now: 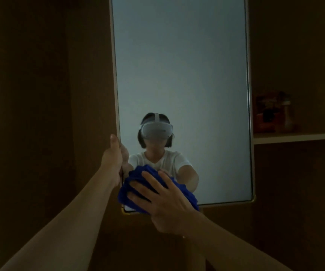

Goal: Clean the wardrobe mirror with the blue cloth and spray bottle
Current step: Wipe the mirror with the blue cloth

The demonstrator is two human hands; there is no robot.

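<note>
A tall mirror (pixel 185 65) in a pale frame hangs in front of me on the dark wooden wardrobe. My right hand (pixel 163 202) presses a bunched blue cloth (pixel 138 178) flat against the glass at the mirror's lower left corner. My left hand (pixel 115 157) grips the mirror's left edge just above the cloth, thumb up along the frame. The glass reflects a person in a white shirt wearing a headset. No spray bottle is clearly visible.
To the right of the mirror a pale shelf (pixel 296 137) carries a red box (pixel 265 114) and a small bottle-like object (pixel 286 116), dim in the low light. Dark wooden panels surround the mirror on the left and below.
</note>
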